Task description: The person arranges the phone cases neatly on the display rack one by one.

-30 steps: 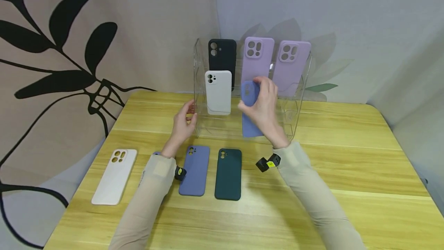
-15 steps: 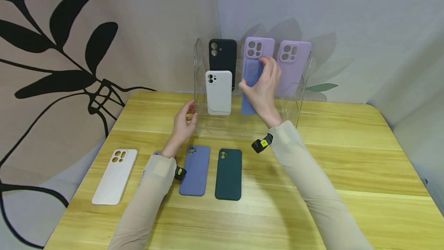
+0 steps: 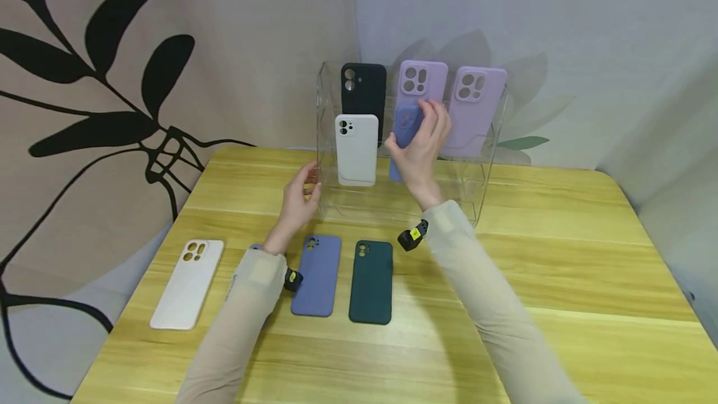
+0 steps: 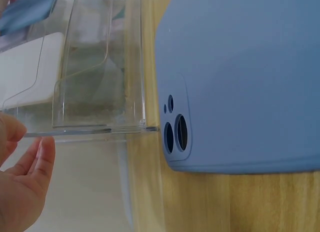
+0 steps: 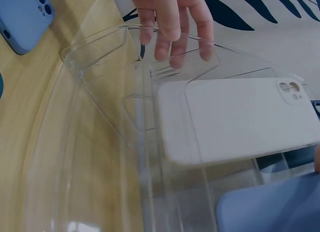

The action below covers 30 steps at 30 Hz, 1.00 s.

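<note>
In the head view my right hand [image 3: 422, 154] grips a blue phone case [image 3: 406, 122] by its side edges, upright in front of a light purple case [image 3: 432, 75] in the clear stepped display stand [image 3: 359, 209]. Its bottom end shows above the stand's tier in the right wrist view. My left hand [image 3: 300, 199] pinches the stand's left side panel between thumb and fingers, as the left wrist view shows. Left of the held case, a white phone case [image 3: 357, 153] stands on the front tier, before a black case [image 3: 363, 89].
A second purple case [image 3: 477, 116] leans at the stand's right end. On the wooden table [image 3: 572, 254] lie a white case [image 3: 187, 285], a blue case [image 3: 316, 276] and a dark green case [image 3: 371, 282]. Another blue case is mostly hidden under my left forearm.
My right hand has lifted the blue case from low before the stand up to its tier, then lowered it slightly. My left hand has stayed on the side panel.
</note>
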Available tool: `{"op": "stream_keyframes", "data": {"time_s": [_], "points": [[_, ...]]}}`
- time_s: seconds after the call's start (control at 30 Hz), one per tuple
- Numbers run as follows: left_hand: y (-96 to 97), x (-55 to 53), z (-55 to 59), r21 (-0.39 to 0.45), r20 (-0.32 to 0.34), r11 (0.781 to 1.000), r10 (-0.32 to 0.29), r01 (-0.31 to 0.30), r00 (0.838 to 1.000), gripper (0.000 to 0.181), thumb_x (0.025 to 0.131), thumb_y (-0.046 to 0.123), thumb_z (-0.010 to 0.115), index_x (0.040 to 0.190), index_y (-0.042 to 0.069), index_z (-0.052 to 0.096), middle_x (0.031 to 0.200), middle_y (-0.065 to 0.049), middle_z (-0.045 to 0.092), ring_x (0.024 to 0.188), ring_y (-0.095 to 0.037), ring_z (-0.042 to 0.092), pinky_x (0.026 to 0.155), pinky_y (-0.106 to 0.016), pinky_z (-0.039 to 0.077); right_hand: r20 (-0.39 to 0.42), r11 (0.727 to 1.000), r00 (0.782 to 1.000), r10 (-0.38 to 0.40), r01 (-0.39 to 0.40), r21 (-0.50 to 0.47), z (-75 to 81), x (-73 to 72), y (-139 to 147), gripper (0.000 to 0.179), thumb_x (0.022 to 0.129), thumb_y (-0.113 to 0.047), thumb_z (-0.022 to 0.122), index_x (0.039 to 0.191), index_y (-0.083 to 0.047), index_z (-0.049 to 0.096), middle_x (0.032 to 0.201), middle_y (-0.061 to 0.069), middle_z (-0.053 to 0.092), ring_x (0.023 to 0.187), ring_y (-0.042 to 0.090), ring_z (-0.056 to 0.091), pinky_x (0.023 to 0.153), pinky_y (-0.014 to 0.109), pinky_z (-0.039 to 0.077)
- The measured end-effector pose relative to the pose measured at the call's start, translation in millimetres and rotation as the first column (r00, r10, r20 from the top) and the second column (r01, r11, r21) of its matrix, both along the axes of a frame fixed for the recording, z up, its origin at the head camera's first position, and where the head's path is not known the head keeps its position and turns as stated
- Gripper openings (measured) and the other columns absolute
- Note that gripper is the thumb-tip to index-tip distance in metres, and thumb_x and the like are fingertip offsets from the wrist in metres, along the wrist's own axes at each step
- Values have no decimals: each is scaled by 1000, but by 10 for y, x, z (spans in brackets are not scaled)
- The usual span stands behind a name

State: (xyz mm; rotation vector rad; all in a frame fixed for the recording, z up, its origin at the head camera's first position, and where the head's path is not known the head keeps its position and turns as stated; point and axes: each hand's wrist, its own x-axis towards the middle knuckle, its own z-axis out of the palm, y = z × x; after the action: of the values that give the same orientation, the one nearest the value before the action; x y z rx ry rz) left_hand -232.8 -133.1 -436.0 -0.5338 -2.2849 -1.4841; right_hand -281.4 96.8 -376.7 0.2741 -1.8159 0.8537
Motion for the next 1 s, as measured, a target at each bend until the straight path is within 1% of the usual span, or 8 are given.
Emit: {"op": "stream_keyframes", "data": {"time_s": [0.1, 0.2, 0.3, 0.47, 0.67, 0.83, 0.93, 1.0], "points": [[36, 82, 114, 10, -13, 1000, -13, 13, 1000, 41, 83, -19, 50, 124, -18, 44, 106, -37, 55, 93, -48, 56, 73, -54, 52, -20, 1000, 1000, -20, 20, -13, -48, -1, -22, 61, 63, -6, 72, 118, 2, 46, 125, 19, 40, 121, 31, 32, 108, 41, 20], [68, 161, 235, 4, -3, 1000, -13, 13, 1000, 39, 83, -20, 49, 122, -21, 43, 105, -38, 54, 93, -51, 55, 73, -54, 52, -18, 999, 999, -34, 34, -15, -97, 7, -49, 61, 63, -5, 72, 118, 1, 46, 126, 19, 40, 121, 32, 32, 107, 42, 21], [75, 190, 277, -1, 12, 1000, -6, 6, 1000, 39, 83, -19, 49, 121, -21, 43, 105, -38, 54, 93, -51, 55, 73, -54, 52, -1, 999, 999, -46, 46, -9, -136, 25, -77, 61, 64, -5, 72, 118, 1, 46, 126, 19, 39, 121, 33, 32, 107, 43, 21], [75, 202, 293, 4, 15, 1000, -14, 14, 1000, 39, 83, -19, 49, 122, -21, 43, 106, -36, 55, 94, -50, 55, 74, -55, 51, 35, 997, 997, -71, 71, -7, -186, 45, -116, 61, 64, -5, 72, 118, 1, 45, 128, 18, 39, 123, 33, 31, 108, 43, 20], [64, 192, 277, 9, 24, 1000, -19, 18, 1000, 40, 84, -20, 49, 123, -21, 43, 106, -37, 55, 95, -51, 55, 74, -54, 51, 55, 996, 995, -84, 85, -9, -213, 70, -147, 60, 65, -3, 72, 118, 2, 44, 130, 19, 39, 124, 35, 30, 109, 45, 18], [65, 185, 275, 12, 34, 1000, -14, 14, 999, 40, 84, -19, 48, 124, -20, 43, 107, -36, 55, 95, -51, 55, 75, -53, 51, 57, 997, 995, -77, 78, -20, -221, 78, -151, 62, 64, -4, 73, 119, 3, 44, 129, 20, 39, 125, 35, 29, 109, 43, 18], [67, 186, 273, 11, 23, 1000, -12, 12, 1000, 40, 84, -19, 49, 123, -20, 43, 106, -36, 55, 94, -50, 55, 75, -53, 52, 53, 998, 997, -59, 60, -28, -234, 80, -141, 65, 65, -4, 74, 121, 2, 43, 131, 20, 38, 127, 34, 28, 110, 43, 17], [69, 183, 270, 10, 27, 1000, -12, 12, 1000, 40, 84, -19, 49, 123, -20, 43, 106, -36, 55, 94, -50, 55, 75, -54, 52, 47, 999, 998, -42, 43, -30, -242, 86, -128, 66, 66, -4, 73, 124, 3, 42, 132, 20, 38, 128, 34, 27, 111, 43, 16]]}}
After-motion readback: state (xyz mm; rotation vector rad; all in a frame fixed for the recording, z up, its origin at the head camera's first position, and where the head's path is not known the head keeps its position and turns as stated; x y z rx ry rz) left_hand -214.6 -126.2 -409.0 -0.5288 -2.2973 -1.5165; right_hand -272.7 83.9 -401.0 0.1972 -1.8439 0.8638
